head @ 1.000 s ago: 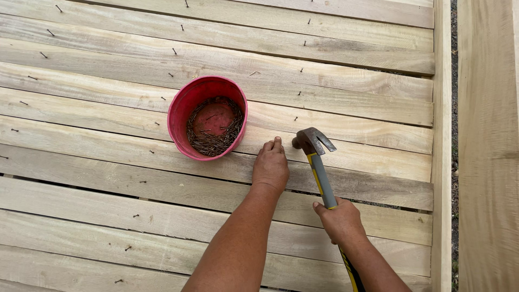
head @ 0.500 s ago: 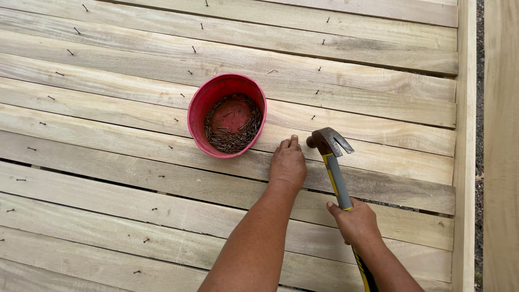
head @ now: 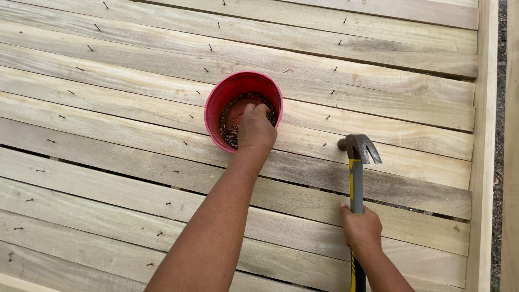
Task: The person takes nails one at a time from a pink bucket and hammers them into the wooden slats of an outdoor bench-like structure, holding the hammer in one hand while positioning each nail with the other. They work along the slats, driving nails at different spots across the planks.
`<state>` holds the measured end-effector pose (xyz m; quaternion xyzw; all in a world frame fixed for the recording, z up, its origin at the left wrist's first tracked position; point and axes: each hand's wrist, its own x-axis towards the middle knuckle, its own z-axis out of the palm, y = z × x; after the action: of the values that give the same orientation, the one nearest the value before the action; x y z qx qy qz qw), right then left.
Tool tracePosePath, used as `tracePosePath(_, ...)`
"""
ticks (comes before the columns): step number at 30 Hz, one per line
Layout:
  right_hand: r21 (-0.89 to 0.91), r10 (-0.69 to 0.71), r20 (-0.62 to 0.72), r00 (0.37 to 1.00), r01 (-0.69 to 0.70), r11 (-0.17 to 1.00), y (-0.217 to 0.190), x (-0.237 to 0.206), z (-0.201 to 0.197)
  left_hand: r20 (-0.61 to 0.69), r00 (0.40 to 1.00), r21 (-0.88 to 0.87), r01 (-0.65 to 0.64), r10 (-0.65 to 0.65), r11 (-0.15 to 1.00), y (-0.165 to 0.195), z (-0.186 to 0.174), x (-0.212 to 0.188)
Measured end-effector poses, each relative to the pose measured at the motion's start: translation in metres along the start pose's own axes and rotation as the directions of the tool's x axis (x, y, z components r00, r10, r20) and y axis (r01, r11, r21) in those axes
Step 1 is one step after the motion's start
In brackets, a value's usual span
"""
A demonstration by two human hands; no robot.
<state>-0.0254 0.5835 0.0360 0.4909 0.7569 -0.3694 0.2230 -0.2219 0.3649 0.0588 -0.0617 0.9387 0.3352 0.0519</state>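
The left hand (head: 255,128) reaches into the red bucket (head: 216,105) of nails (head: 230,127), fingers bunched together down among them. The bucket sits on the wood boards (head: 108,162). The right hand (head: 361,230) is wrapped tight around the hammer (head: 357,162), whose head rests on a board near the bucket.

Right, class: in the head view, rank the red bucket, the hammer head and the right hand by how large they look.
1. red bucket
2. right hand
3. hammer head
The hand and hammer head look close in size, so that order is unsure.
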Motion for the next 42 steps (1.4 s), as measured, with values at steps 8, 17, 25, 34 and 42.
tracePosePath(8, -0.032, 0.022, -0.028, 0.999, -0.022, 0.999, -0.004, -0.005, 0.001, 0.297, 0.929, 0.231, 0.155, -0.221, 0.960, -0.018, -0.004, 0.025)
tracePosePath(17, -0.073, 0.007, -0.050, 0.999, -0.011, 0.997, -0.003, -0.004, 0.002, 0.223, 0.973, 0.199, 0.017, -0.063, 0.980, -0.023, 0.003, 0.006)
tracePosePath(25, -0.105, -0.043, -0.078, 0.996, 0.035, 0.994, 0.003, 0.002, 0.005, -0.058, 0.987, -0.130, -0.154, 0.148, 0.979, -0.037, 0.011, -0.005)
tracePosePath(34, -0.123, -0.028, -0.060, 0.998, 0.021, 0.992, 0.003, 0.001, 0.005, -0.099, 0.979, -0.138, -0.193, 0.180, 0.971, -0.041, 0.007, -0.011)
tracePosePath(42, -0.126, -0.082, -0.070, 0.994, 0.073, 0.989, 0.006, 0.003, 0.007, -0.160, 0.972, -0.232, -0.206, 0.172, 0.951, -0.040, 0.006, -0.019)
